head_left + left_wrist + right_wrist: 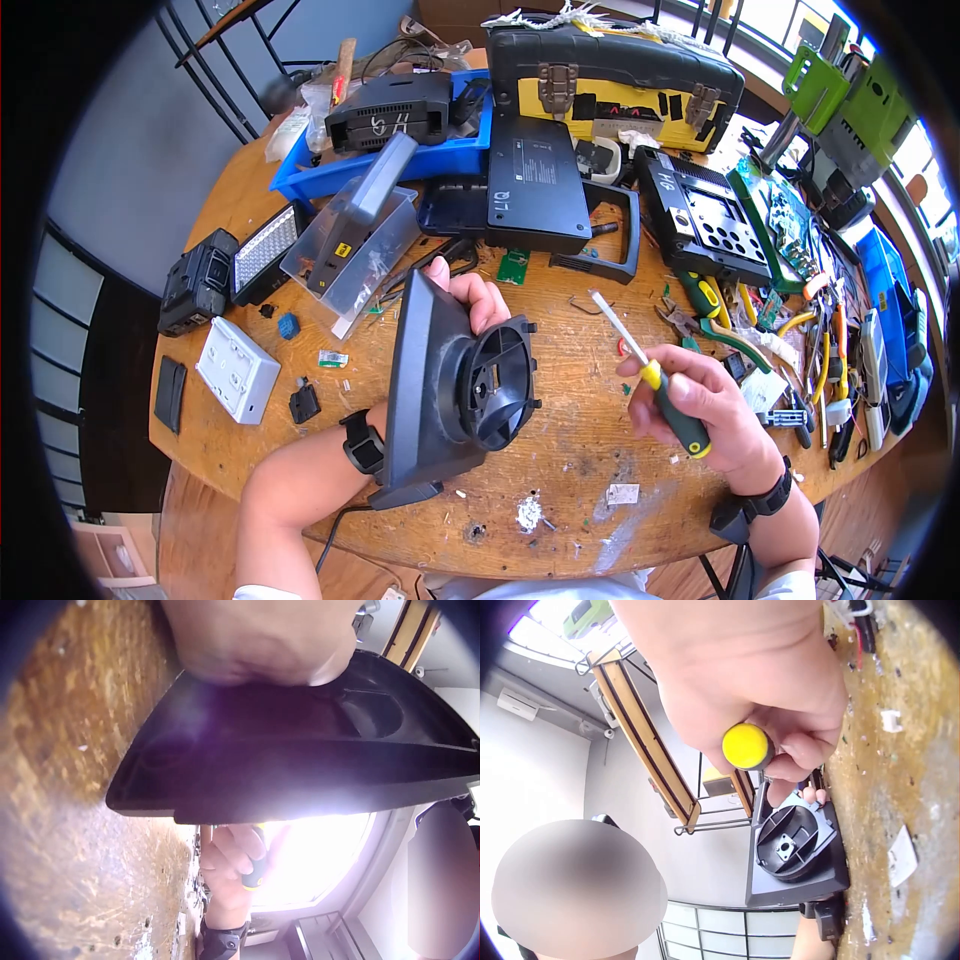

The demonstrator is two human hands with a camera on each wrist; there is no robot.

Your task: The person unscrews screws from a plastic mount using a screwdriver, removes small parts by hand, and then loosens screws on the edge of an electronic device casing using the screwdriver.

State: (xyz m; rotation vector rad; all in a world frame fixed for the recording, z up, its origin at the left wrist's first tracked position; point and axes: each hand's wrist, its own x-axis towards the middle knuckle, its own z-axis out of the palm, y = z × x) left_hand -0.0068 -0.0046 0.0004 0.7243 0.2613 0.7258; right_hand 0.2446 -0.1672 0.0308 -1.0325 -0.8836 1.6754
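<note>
Fingers of the right hand (715, 415) are curled round the green-and-yellow handle of a screwdriver (690, 434), its shaft angled up, just right of the black housing (425, 350). And the left hand (478, 300) grips that housing by its far edge, holding it tilted above the tabletop (570, 440), round mount facing the screwdriver. Nearest, a paper scrap (622, 494) lies to the housing's lower right. Over to its left, here's a small black part (304, 400), then a white case (237, 370). Green-handled pliers (735, 345) sit well to its right. Beyond the housing come a clear bin (395, 238), a flat black box (538, 180), a blue tray (290, 182) and, farthest, a black-and-yellow toolbox (640, 60).
</note>
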